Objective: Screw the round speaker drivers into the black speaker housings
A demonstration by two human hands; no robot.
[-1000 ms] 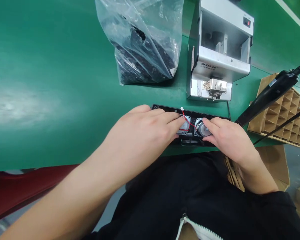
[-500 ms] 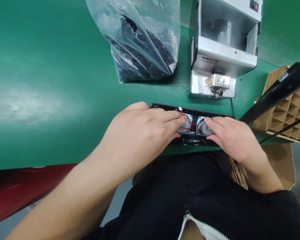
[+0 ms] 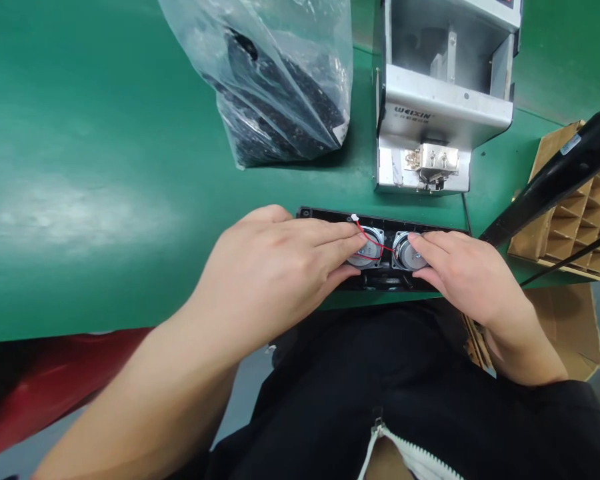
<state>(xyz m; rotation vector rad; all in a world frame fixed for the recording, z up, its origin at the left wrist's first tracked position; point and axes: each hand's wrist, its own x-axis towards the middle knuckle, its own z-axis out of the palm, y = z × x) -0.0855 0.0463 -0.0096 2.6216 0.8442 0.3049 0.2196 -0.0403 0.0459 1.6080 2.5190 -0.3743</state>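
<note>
A long black housing (image 3: 387, 281) lies at the near edge of the green table, with two round silver speakers in it. My left hand (image 3: 285, 260) grips the left speaker (image 3: 373, 248), thumb on the near side and fingers on the far side. The right speaker (image 3: 405, 253) sits between the thumb and fingers of my right hand (image 3: 467, 273). Red wires (image 3: 386, 248) run across the speakers to a small white connector (image 3: 355, 218) at the housing's far edge. My hands hide both ends of the housing in part.
Beyond the housing stand a clear plastic bag (image 3: 285, 93) with black contents and a silver machine (image 3: 430, 100). At the right are a black arm (image 3: 555, 177) and a cardboard divider box (image 3: 580, 213).
The view has shifted slightly. My left hand has drawn back a little to the left, showing more of the left speaker. My right hand stays on the right speaker.
</note>
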